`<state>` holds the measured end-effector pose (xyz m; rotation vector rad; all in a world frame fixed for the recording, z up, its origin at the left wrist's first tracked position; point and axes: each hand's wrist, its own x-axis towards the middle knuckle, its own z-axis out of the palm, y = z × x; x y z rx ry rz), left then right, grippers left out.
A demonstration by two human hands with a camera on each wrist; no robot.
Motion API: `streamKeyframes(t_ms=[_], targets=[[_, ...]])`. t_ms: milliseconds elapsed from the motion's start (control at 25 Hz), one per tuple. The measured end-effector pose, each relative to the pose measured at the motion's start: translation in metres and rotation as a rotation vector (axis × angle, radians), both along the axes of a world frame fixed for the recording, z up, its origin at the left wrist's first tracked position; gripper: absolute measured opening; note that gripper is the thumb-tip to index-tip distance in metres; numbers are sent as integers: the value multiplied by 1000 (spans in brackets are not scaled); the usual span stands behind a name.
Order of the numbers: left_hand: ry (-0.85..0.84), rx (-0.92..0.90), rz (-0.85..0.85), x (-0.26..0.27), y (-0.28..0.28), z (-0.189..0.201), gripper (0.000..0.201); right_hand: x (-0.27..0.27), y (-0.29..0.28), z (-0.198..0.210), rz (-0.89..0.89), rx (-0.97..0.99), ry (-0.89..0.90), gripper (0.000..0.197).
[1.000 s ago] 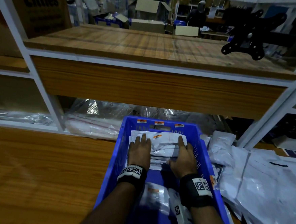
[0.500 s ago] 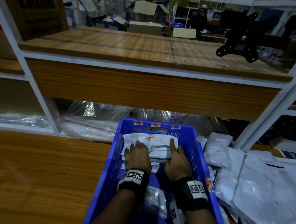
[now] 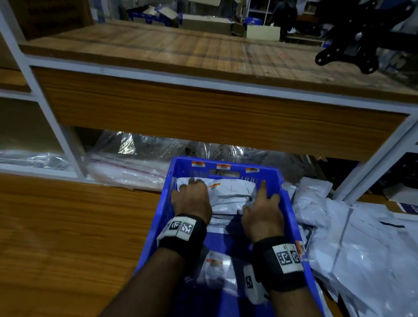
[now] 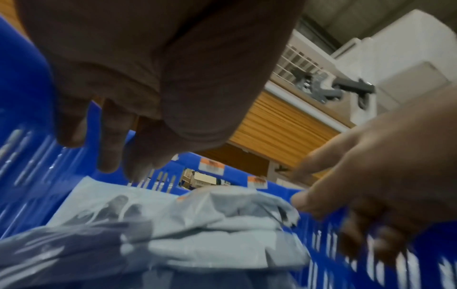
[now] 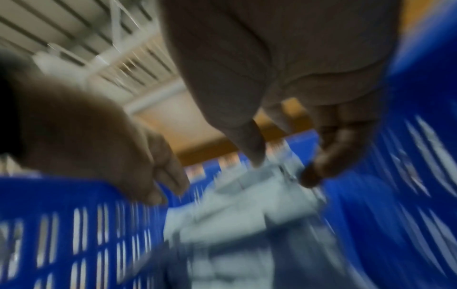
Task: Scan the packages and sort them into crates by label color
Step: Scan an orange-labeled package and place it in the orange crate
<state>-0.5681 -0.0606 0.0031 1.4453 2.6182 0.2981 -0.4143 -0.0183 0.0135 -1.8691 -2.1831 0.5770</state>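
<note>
Blue crate (image 3: pixel 284 200) on wooden bench (image 3: pixel 49 233); both hands' fingers (image 3: pixel 262 189) seemingly loose over packages (image 3: pixel 227 196).

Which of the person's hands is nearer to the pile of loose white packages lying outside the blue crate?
Right. The right hand is inside the blue crate by its right wall, just across from the loose white packages. The left hand is near the opposite wall.

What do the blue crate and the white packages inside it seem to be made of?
Blue crate: moulded rigid plastic, apparently; uniform glossy colour, slotted vent walls.
White packages: thin plastic mailer film, probably; creased and slightly shiny. Contents hidden.
</note>
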Motion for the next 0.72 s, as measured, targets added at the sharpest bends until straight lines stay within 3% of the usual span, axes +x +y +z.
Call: streamKeyframes(t_ms=[80, 160, 320, 440, 560, 720], targets=[[-52, 46, 13, -4, -1, 7, 32, 3, -11, 14, 12, 15, -23, 60], [-118, 114, 47, -4, -1, 13, 29, 9, -22, 20, 146, -65, -121, 52], [-254, 280, 108, -9, -2, 17, 33, 15, -38, 10, 439, -464, -481, 63], [-392, 414, 152, -14, 0, 14, 45, 0, -38, -15, 538, -563, -594, 79], [-492, 507, 179, -17, -1, 10, 57, -15, -39, -39, 551, -502, -592, 68], [-552, 585, 237, -21, -2, 16, 56, -18, -41, -53, 466, -375, -495, 57]])
